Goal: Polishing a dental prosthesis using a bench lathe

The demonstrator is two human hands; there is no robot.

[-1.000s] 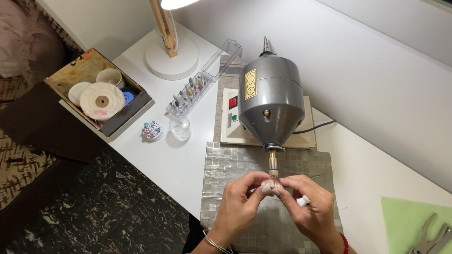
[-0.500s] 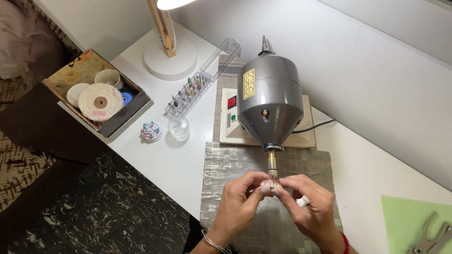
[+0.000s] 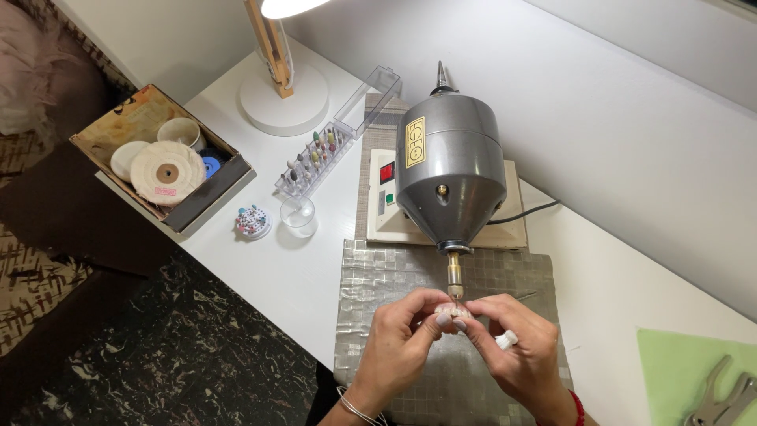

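Left hand (image 3: pixel 398 343): comes up from the lower edge, palm turned inward, fingers curled, thumb and forefinger pinched together at the tips.
Right hand (image 3: pixel 516 351): mirrors it from the other side, knuckles up, fingers bent, fingertips closed in a pinch.
Meeting point: my two pinches touch at the middle.
Wrists: both angled in toward each other, forearms running off the bottom edge.

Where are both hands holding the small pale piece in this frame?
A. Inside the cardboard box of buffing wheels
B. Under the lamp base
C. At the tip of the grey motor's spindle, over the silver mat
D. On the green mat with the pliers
C: the left hand and right hand pinch the small pale piece right below the spindle of the grey motor, above the silver mat.
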